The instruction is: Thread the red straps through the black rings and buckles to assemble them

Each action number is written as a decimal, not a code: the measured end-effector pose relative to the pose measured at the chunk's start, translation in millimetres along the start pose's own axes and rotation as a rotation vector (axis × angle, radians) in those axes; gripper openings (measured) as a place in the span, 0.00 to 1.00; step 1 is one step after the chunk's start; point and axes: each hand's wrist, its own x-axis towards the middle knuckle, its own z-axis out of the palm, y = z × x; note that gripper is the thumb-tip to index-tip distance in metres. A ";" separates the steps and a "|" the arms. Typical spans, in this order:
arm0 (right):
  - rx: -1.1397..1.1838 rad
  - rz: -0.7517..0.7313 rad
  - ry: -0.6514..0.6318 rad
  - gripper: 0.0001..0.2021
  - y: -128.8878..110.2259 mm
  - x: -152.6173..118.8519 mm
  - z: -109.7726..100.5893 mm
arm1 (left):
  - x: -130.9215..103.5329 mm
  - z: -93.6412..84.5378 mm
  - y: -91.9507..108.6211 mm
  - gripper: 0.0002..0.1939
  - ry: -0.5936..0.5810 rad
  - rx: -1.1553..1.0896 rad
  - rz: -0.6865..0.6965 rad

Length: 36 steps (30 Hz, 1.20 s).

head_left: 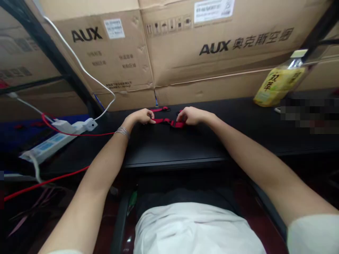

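A red strap with black buckle pieces lies on the black table, near its back edge. My left hand pinches the strap's left part between thumb and fingers. At the right part, by a black buckle, my right hand has its fingers closed on the strap. Behind the front stretch, another stretch of red strap with a small black fitting rests on the table between my hands. My fingers partly hide both ends.
Large cardboard boxes stand behind the table. A yellow-labelled bottle is at the back right. On the left are a white power strip, white cables and a red cable, beside a black metal frame.
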 end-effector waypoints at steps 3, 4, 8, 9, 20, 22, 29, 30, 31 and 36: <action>0.005 0.002 -0.001 0.26 2.3 1.4 0.5 | -0.3 -0.2 0.8 0.18 -0.004 -0.002 -0.013; 0.006 0.001 0.001 0.26 3.2 1.9 0.7 | -0.4 -0.2 1.1 0.17 -0.006 -0.002 -0.011; 0.017 -0.004 0.012 0.27 7.4 4.0 2.1 | -1.2 -0.2 2.2 0.17 0.002 -0.001 -0.007; 0.021 -0.011 0.016 0.26 8.6 4.6 2.6 | -1.3 -0.1 2.2 0.17 0.003 -0.001 -0.003; 0.065 -0.022 0.013 0.25 16.2 9.7 5.5 | 2.2 1.1 -1.1 0.17 0.008 -0.040 0.036; 0.058 -0.031 0.017 0.25 17.2 10.4 5.8 | 1.3 2.0 0.5 0.16 0.007 -0.076 0.032; 0.032 -0.018 0.019 0.25 18.1 10.7 5.6 | -6.1 2.3 8.4 0.16 -0.019 -0.210 -0.001; 0.034 -0.013 0.019 0.25 17.3 10.2 5.3 | -7.1 2.2 9.5 0.17 -0.028 -0.240 -0.005; 0.037 -0.010 0.018 0.25 16.3 9.6 4.9 | -8.0 2.1 10.6 0.17 -0.035 -0.269 -0.011; 0.052 0.006 0.013 0.25 11.8 6.9 3.6 | -10.0 1.9 13.7 0.15 -0.048 -0.343 -0.040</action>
